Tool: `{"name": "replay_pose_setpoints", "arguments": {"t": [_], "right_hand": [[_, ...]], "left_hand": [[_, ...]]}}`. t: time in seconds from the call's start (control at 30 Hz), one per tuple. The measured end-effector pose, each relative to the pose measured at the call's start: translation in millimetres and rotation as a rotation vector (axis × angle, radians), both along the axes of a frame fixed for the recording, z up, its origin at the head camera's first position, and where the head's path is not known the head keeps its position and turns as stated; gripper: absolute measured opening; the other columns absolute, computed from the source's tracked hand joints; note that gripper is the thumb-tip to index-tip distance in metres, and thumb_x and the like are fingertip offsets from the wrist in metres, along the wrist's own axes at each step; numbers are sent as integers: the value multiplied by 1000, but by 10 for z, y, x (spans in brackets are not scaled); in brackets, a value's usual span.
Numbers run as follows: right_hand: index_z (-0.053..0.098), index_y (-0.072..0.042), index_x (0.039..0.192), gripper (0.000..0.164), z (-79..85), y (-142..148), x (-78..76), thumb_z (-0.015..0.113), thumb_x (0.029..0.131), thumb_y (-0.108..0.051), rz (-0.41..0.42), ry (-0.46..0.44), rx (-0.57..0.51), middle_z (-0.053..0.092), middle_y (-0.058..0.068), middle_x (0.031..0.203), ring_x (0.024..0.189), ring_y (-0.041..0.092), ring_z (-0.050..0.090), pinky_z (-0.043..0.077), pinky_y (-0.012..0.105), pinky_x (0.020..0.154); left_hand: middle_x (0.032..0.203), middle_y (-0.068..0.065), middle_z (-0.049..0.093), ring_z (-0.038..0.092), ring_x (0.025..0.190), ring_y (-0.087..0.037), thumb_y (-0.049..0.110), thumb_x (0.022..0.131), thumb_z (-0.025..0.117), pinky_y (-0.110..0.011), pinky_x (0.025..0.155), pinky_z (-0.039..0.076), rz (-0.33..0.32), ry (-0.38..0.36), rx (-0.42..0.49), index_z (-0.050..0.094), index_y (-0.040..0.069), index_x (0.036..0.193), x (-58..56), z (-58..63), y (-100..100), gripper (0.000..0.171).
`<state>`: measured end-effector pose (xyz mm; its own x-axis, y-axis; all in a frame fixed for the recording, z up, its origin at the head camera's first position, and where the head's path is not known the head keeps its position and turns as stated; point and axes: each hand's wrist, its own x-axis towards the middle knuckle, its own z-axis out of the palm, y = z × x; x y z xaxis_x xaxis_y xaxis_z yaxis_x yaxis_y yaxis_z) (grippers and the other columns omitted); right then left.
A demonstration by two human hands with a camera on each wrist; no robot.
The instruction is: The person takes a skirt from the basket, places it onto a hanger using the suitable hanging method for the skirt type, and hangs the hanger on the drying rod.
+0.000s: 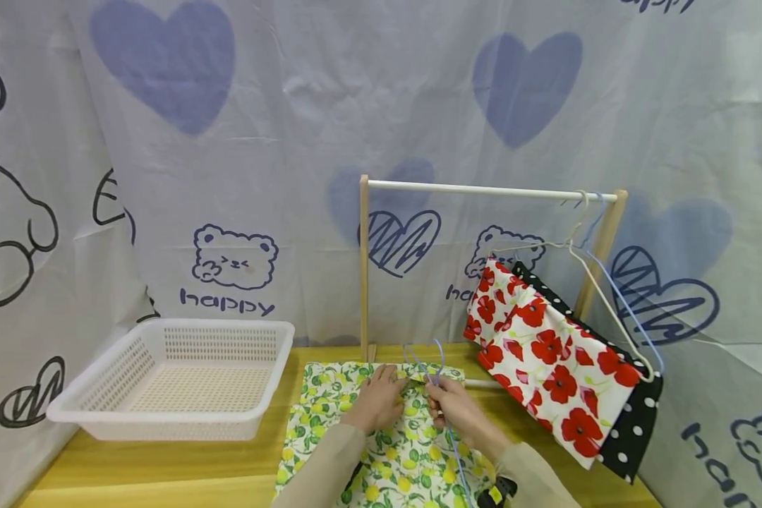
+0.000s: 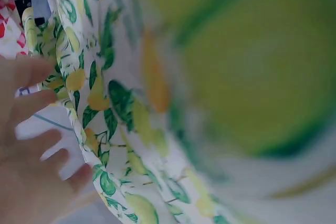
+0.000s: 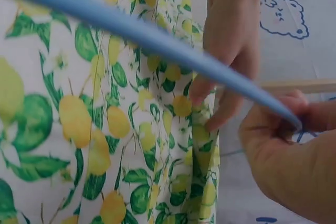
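Observation:
A cloth printed with yellow lemons and green leaves (image 1: 320, 416) lies spread before me on the wooden table. My right hand (image 1: 458, 410) grips a light blue clothes hanger (image 1: 455, 455) just below its hook, over the cloth's right part. The hanger's arm (image 3: 157, 40) crosses the right wrist view. With fingers extended, my left hand (image 1: 376, 401) touches the cloth near its far edge, to the left of the hook. Its fingers (image 2: 37, 103) show beside the cloth's edge in the left wrist view, holding nothing visible.
A white plastic basket (image 1: 165, 427) stands at the left on the wooden table (image 1: 159, 466). Behind the cloth is a rack with a white rail (image 1: 470, 188). At its right end hang a red-flowered cloth (image 1: 549, 353) and a black polka-dot cloth (image 1: 635, 430) on hangers.

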<state>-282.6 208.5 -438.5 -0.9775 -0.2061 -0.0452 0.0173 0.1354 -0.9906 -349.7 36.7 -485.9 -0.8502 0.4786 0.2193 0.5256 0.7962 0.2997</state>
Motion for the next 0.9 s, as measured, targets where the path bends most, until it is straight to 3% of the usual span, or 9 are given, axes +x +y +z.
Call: {"name": "replay_pose_setpoints", "arguments": {"t": [0.07,0.17,0.23,0.27,0.4,0.5,0.67,0.77,0.9], "right_hand": [[48,2,121,26,10,24,-20,40,105,-16,6,8,69,48,3,76,65,15,44,38,28,57],[54,-1,120,25,36,64,-53,44,102,-15,26,0,141,54,7,87,79,21,50,41,33,65],[56,-2,116,24,56,88,-62,44,101,-16,48,-13,172,56,9,94,86,25,51,40,35,69],[56,-1,117,25,60,97,-67,44,101,-17,53,-21,180,56,11,99,90,26,51,40,36,70],[52,0,134,40,60,117,-70,44,98,-15,63,-33,207,56,16,122,98,30,52,41,39,71],[51,-1,140,46,67,112,-58,43,95,-12,24,-16,234,59,14,124,100,30,53,43,40,70],[63,-4,126,34,43,156,-68,43,101,-16,-76,24,278,63,13,107,95,29,57,44,39,67],[65,-3,120,27,-37,214,-104,49,101,-12,-101,80,339,64,15,106,92,27,60,48,39,68],[64,-1,120,26,-196,313,-190,60,96,-8,-103,138,510,65,13,110,96,26,61,52,41,77]], "left_hand": [[138,-11,52,50,126,-28,19,98,56,-49,96,47,-57,-40,156,57,14,132,43,-5,-26,34],[118,-9,63,61,103,-22,21,101,50,-38,78,51,-158,-207,414,52,18,135,108,40,-47,34],[110,-5,66,64,97,-19,28,101,48,-34,72,52,-186,-327,529,47,24,140,146,91,-42,39],[107,-2,67,64,95,-18,30,101,47,-34,71,51,-191,-350,557,47,28,140,159,109,-34,39],[103,7,66,63,100,-14,34,99,49,-35,76,52,-184,-333,591,47,34,139,213,157,0,40],[102,8,66,63,100,-12,39,98,52,-35,76,52,-181,-294,602,52,32,136,243,173,21,38],[102,7,68,63,90,-6,54,97,52,-28,71,52,-169,-275,606,63,27,122,247,163,46,38],[94,-1,69,59,71,-9,49,102,44,-25,63,49,-186,-240,603,70,18,100,248,155,29,40],[80,-13,65,53,59,-15,41,107,33,-23,58,44,-215,-174,607,63,12,79,257,169,-8,50]]}}
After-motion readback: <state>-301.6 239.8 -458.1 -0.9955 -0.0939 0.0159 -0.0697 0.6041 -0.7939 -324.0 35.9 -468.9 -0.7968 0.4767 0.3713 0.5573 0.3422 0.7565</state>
